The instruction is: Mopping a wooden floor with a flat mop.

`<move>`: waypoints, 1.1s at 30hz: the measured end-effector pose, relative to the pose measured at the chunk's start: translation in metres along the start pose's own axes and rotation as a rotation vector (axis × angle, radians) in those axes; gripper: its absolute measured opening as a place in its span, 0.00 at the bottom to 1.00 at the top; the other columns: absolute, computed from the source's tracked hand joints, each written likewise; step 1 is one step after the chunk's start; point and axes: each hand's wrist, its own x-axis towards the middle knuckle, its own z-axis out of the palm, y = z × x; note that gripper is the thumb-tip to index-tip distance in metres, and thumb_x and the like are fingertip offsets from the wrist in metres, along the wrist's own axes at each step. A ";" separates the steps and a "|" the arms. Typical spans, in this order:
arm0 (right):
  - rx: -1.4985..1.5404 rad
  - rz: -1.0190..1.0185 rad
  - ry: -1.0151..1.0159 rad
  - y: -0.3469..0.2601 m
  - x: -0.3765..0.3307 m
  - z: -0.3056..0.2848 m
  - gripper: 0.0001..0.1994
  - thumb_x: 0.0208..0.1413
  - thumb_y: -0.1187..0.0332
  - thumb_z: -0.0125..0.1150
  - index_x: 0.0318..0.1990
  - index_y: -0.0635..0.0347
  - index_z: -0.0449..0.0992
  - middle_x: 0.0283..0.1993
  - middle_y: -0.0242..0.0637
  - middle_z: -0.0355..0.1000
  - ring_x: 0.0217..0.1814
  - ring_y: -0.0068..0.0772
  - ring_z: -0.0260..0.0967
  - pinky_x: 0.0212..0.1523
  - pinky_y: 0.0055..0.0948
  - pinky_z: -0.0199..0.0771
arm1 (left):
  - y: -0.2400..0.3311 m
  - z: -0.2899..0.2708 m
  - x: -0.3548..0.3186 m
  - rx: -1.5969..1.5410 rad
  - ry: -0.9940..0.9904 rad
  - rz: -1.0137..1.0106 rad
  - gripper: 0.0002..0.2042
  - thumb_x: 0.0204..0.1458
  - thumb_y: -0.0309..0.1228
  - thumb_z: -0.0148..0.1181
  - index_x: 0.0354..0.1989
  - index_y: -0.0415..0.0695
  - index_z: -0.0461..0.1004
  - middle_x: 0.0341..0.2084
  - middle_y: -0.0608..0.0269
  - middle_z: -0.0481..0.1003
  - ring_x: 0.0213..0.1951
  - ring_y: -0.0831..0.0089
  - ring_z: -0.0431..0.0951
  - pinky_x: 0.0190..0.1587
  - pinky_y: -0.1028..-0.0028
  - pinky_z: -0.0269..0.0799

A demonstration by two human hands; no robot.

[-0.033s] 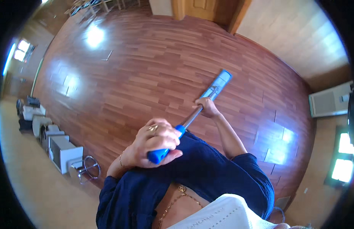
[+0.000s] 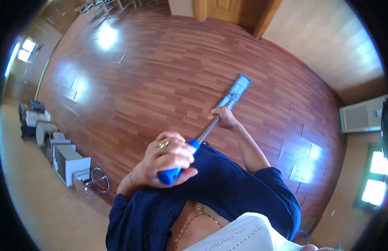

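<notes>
A flat mop (image 2: 240, 85) with a pale blue rectangular head reaches out over the brown wood-plank floor (image 2: 173, 79), its head slanting up to the right. My left hand (image 2: 166, 159), wearing a ring, is closed around the blue grip at the top of the pole, close to my chest. Lower down, my right hand (image 2: 226, 116) wraps the metal pole just short of the mop head. Whether the head presses on the floor or hovers over it, I cannot tell.
Along the left wall stand a white cabinet-like box (image 2: 70, 164), a round chrome-framed stool (image 2: 95, 183) and other items. A white appliance (image 2: 361, 115) sits by the right wall. A wooden door (image 2: 224, 9) is at the far side; chair or table legs show far left.
The mop head and both hands sit slightly further left in the picture. The room has also shifted a little in view; both hands keep their hold on the mop.
</notes>
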 end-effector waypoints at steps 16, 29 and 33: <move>0.075 -0.366 -0.701 -0.101 0.159 0.138 0.04 0.36 0.66 0.60 0.24 0.51 0.76 0.28 0.41 0.75 0.35 0.50 0.73 0.36 0.46 0.72 | 0.056 -0.067 -0.052 0.446 0.308 -0.013 0.18 0.43 0.46 0.68 0.25 0.47 0.68 0.20 0.69 0.71 0.25 0.72 0.74 0.33 0.68 0.70; -0.015 0.107 -0.311 0.064 0.177 0.045 0.05 0.40 0.67 0.61 0.25 0.54 0.73 0.28 0.44 0.71 0.32 0.50 0.70 0.32 0.43 0.68 | -0.131 -0.083 0.022 0.095 0.196 0.118 0.15 0.38 0.37 0.72 0.25 0.47 0.70 0.25 0.62 0.77 0.27 0.66 0.78 0.34 0.62 0.73; 0.570 0.476 0.034 0.220 0.107 0.046 0.12 0.47 0.71 0.56 0.15 0.56 0.64 0.18 0.38 0.65 0.24 0.37 0.68 0.28 0.35 0.67 | -0.185 -0.059 0.068 -0.060 -0.030 0.090 0.12 0.36 0.31 0.72 0.28 0.48 0.74 0.28 0.63 0.77 0.34 0.63 0.79 0.43 0.60 0.72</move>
